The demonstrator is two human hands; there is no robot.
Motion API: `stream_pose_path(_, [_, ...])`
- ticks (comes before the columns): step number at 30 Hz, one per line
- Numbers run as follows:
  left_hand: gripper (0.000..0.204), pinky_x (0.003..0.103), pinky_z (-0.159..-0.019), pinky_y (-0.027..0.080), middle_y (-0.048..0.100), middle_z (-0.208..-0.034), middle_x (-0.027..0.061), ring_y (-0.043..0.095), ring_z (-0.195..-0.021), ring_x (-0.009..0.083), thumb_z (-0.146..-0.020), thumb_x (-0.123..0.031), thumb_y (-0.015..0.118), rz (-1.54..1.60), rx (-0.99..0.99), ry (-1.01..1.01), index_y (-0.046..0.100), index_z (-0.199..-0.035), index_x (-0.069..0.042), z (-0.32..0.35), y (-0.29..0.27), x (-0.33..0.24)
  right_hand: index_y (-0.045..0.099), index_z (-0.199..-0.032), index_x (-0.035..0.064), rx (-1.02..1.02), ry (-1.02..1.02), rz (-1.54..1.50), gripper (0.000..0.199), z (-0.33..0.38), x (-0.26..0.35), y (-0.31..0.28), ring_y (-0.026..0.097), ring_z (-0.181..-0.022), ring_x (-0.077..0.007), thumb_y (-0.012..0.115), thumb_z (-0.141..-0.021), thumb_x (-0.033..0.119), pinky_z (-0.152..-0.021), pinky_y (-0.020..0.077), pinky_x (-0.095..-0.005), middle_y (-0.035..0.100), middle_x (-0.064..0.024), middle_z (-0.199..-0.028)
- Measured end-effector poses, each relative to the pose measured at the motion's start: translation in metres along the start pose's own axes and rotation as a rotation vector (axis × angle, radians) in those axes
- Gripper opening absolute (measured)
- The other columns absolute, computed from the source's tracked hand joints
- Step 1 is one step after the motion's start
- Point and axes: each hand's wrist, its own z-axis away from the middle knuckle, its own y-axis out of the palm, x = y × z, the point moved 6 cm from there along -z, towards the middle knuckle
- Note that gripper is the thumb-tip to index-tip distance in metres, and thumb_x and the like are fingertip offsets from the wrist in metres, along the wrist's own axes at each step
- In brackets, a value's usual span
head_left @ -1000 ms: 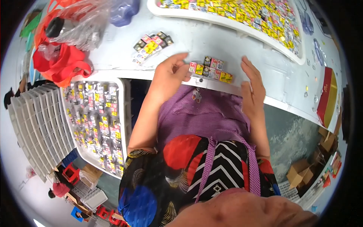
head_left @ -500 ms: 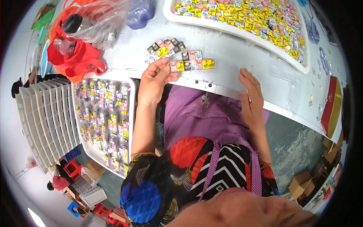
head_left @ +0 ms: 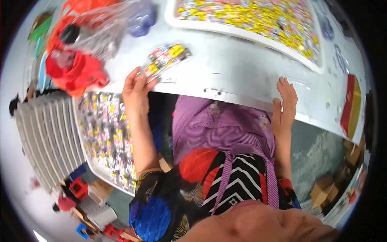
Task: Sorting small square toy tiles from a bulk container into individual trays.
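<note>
- Head view: left hand (head_left: pixel 136 90) at the table's (head_left: pixel 242 76) near edge, fingertips touching a row of small packets (head_left: pixel 165 58) (yellow, red, dark wrappers); fingers extended, not clamped around it.
- Packets lie on the table near its near edge, left of centre.
- Right hand (head_left: pixel 285 105) flat on the near edge, well apart from the packets, fingers spread, holding nothing.
- White tray (head_left: pixel 250 32) of packets at the far edge.
- Second tray (head_left: pixel 86 161) below the table, left.
- Red bag (head_left: pixel 74 70) at the left end.
</note>
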Motion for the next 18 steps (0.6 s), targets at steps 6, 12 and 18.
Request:
stream_pose_path(6, [0.042,0.023,-0.053,0.051,0.056,-0.083,0.0038,0.06,-0.062,0.0119,-0.091,-0.01,0.061,-0.384,-0.016,0.013,0.049,-0.129,0.003,0.006,-0.008,-0.018,0.053,-0.129,0.0071,0.037,0.208,0.368,0.043,0.023,-0.046,-0.008,0.036,-0.133,-0.0339,0.055,-0.087,0.009,-0.112,0.0205,-0.0488,0.044,-0.0141,-0.141])
stream_pose_path(12, [0.039,0.023,-0.058,0.047,0.054,-0.083,0.0019,0.054,-0.065,0.0082,-0.093,-0.014,0.06,-0.492,-0.029,0.233,0.051,-0.128,0.001,0.009,-0.006,-0.036,0.059,-0.123,0.0113,0.065,0.172,0.326,0.043,0.026,-0.03,0.013,0.042,-0.124,-0.0307,0.066,-0.081,0.017,-0.106,0.0287,-0.0483,0.048,-0.011,-0.137])
stream_pose_path(18, [0.033,0.022,-0.065,0.049,0.055,-0.088,0.0016,0.054,-0.074,0.0078,-0.094,-0.009,0.059,-0.62,0.048,0.373,0.055,-0.124,0.001,0.047,0.06,-0.043,0.061,-0.119,0.0112,0.076,0.04,0.125,0.041,0.015,-0.006,0.022,0.046,-0.117,-0.0297,0.068,-0.078,0.014,-0.1,0.0331,-0.0461,0.052,-0.01,-0.133])
